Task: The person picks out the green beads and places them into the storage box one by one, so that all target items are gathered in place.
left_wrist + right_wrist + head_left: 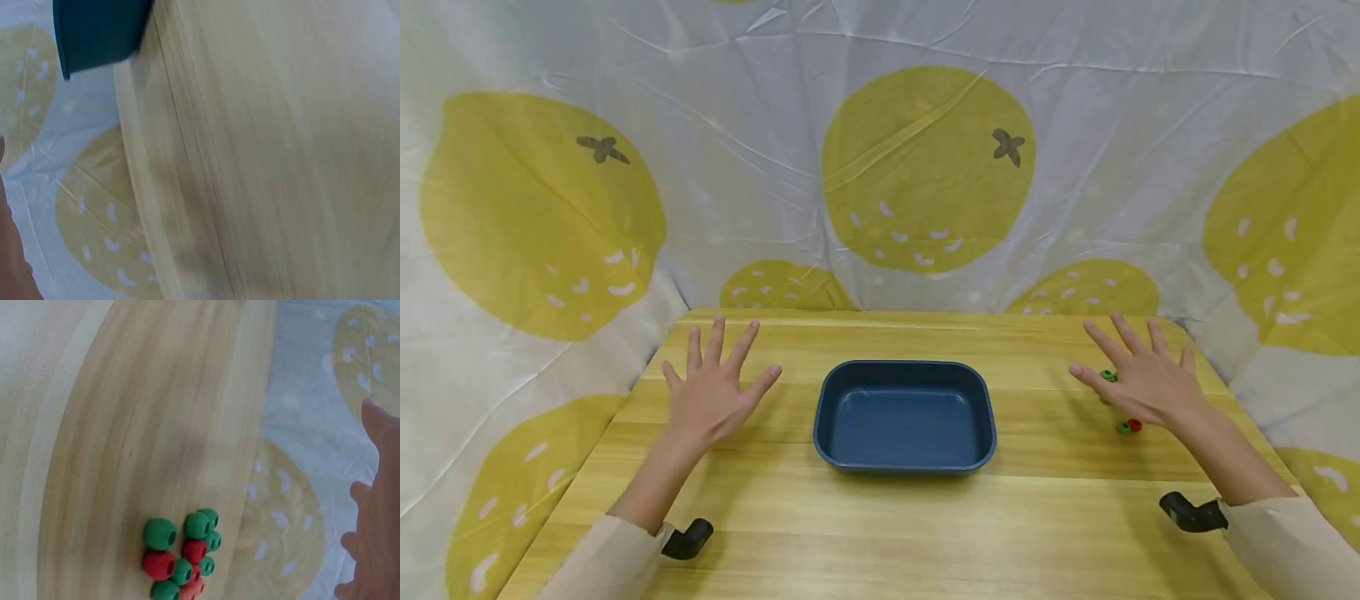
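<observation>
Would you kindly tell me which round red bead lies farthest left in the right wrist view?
The round red bead pictured directly below the leftmost round green bead; every other visible red bead sits farther right.

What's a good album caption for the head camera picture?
Left hand and right hand spread wide either side of a blue tray, with red and green beads on the table.

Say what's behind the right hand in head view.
Table and some beads, green and red, show around the right hand; it hides other beads, several visible in the right wrist view.
</observation>
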Demonstrator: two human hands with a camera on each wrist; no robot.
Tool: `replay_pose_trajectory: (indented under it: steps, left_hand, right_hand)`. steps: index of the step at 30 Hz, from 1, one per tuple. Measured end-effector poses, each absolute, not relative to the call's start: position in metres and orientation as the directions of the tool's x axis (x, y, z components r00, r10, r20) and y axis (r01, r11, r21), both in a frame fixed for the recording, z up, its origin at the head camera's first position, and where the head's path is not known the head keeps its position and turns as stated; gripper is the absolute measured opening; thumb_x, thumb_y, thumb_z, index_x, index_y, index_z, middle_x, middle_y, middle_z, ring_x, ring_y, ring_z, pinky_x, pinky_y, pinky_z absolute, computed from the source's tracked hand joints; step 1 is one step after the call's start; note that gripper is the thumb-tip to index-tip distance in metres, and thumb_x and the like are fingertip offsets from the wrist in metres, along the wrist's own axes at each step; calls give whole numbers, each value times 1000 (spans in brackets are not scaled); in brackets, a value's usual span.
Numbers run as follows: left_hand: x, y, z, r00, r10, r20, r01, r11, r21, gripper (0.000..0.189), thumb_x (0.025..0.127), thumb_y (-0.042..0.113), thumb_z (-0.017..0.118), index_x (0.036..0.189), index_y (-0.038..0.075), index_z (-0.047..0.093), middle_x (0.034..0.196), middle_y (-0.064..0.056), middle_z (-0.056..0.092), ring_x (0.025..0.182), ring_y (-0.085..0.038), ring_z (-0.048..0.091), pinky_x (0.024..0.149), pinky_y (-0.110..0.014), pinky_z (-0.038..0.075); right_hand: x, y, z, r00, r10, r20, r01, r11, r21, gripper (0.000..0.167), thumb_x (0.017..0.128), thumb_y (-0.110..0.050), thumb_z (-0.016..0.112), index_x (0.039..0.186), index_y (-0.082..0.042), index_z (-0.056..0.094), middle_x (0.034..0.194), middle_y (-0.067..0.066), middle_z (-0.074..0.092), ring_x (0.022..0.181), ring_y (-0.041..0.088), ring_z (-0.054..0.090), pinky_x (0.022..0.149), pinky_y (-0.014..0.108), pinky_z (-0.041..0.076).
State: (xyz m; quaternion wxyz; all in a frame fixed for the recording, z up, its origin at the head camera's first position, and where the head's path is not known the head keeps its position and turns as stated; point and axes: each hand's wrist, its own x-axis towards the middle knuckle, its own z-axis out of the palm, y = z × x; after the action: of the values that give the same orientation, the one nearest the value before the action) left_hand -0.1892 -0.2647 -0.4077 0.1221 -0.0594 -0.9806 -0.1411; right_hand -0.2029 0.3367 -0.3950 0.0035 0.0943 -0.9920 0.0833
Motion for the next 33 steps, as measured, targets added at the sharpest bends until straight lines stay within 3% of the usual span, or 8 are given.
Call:
replay_pose_trajectory:
  steps: [6,10,16,20,25,33]
  left_hand:
    - [-170,-249,-408,-953,111,282,210,912,351,80,101,65,50,167,30,21,171,-17,5,152,-53,1,98,-90,4]
    - [-156,-237,-411,-954,134,269,254,837,485,76,103,55,54,167,26,22,170,-20,10,150,-56,6,99,-89,10]
    - [-136,-220,-420,-964,166,209,265,692,672,76,104,45,58,167,20,21,170,-21,9,151,-54,3,107,-82,9]
    - [-124,-208,-425,-978,162,129,198,545,814,81,103,40,63,167,26,15,171,-15,6,154,-46,2,110,-80,9]
    - [-111,-192,-429,-991,134,-14,27,302,953,93,98,29,73,167,32,10,172,-9,5,155,-41,1,113,-75,8]
    - [-89,-169,-439,-985,102,-139,-140,0,990,100,91,13,80,166,24,15,170,-14,13,155,-41,9,119,-64,12]
  right_hand:
    - [-196,343,-399,-982,-187,37,-191,964,-188,85,101,-70,46,168,-27,14,169,24,7,143,67,1,95,91,0]
    - [-192,350,-402,-978,-193,76,-205,957,-203,84,101,-65,52,167,-23,21,167,27,12,142,69,8,95,90,7]
    - [-187,364,-407,-968,-221,114,-242,944,-225,85,100,-60,59,166,-21,23,165,31,17,140,69,15,92,90,14]
    - [-184,375,-412,-956,-259,141,-288,924,-254,86,99,-53,64,165,-14,26,161,35,22,136,69,22,93,86,21]
    - [-181,389,-422,-952,-277,134,-306,891,-335,85,98,-46,69,163,-7,29,154,40,28,132,67,29,94,81,27]
    - [-176,414,-442,-957,-271,104,-289,855,-431,82,99,-37,71,159,1,31,150,41,34,131,66,31,92,80,28]
